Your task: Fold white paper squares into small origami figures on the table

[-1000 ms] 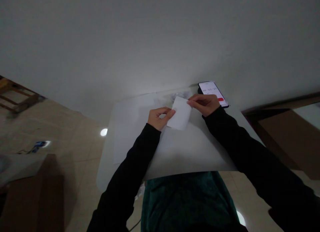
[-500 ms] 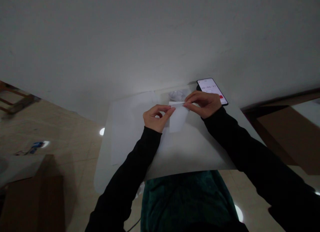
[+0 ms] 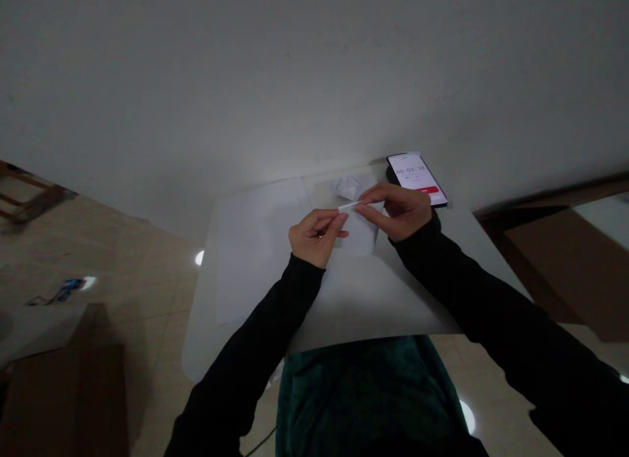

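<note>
2 fingertip pinches hold one small white paper sheet (image 3: 362, 240), its top edge turned into a thin folded strip (image 3: 348, 206). The left hand (image 3: 314, 237) grips the strip's left end narrowly between thumb and forefinger, its other fingers curled. The right hand (image 3: 400, 211) pinches the right end just as narrowly, with the sheet spreading below both grips. Just above the fingertips lies a crumpled white paper scrap (image 3: 348, 187); beyond the right fingers sits a black smartphone (image 3: 417, 172) showing a timer and a red button. Left of the left fingers lies a large white paper sheet (image 3: 255, 247), on a white rounded tabletop (image 3: 373, 313) that extends below the fingers.
</note>
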{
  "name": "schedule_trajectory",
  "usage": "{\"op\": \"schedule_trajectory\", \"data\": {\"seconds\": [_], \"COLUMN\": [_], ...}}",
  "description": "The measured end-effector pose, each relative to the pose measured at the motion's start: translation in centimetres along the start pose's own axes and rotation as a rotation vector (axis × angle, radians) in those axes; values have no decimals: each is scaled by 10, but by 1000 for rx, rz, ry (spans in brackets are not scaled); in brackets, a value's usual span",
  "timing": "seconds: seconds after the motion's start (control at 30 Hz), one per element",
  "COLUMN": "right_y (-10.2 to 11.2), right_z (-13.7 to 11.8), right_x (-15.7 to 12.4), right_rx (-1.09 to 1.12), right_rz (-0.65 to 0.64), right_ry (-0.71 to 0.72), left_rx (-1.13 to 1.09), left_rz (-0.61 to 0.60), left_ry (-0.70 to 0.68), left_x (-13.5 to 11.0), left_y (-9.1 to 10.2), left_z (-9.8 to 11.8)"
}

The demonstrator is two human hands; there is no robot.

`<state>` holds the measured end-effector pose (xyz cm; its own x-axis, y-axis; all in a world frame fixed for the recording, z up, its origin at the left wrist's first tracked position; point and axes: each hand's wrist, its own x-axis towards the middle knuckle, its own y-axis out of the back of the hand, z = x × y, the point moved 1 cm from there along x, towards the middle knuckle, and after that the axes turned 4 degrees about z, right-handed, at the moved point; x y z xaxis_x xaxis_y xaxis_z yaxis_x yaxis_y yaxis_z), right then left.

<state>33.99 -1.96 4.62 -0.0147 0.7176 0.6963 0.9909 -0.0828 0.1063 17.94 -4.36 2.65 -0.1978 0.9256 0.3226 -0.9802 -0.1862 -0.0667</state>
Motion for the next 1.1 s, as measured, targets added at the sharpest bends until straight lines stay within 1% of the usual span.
{"op": "schedule_trajectory", "data": {"seconds": [0.17, 0.37, 0.5, 0.63, 0.77, 0.93, 1.03, 1.1], "right_y": [-3, -6, -6, -3, -3, -5, -5, -5], "right_z": [-2, -8, -10, -13, -16, -16, -17, -19], "right_x": [-2, -5, -5, -5, -5, -5, -6, -6], "right_rx": [-8, 4, -15, 3, 6, -34, -45, -54], "right_rz": [71, 117, 89, 32, 18, 48, 58, 59], "right_ry": [-11, 33, 11, 22, 39, 32, 37, 37], "left_rx": [4, 17, 28, -1, 14, 66, 87, 101], "left_rz": [-9, -19, -5, 63, 108, 79, 48, 49], "left_ry": [-25, -42, -43, -64, -90, -91, -114, -137], "left_x": [-3, -3, -6, -11, -13, -12, -11, -11], "left_y": [0, 0, -1, -5, -6, -3, -1, 0], "left_z": [3, 4, 5, 12, 17, 17, 16, 15]}}
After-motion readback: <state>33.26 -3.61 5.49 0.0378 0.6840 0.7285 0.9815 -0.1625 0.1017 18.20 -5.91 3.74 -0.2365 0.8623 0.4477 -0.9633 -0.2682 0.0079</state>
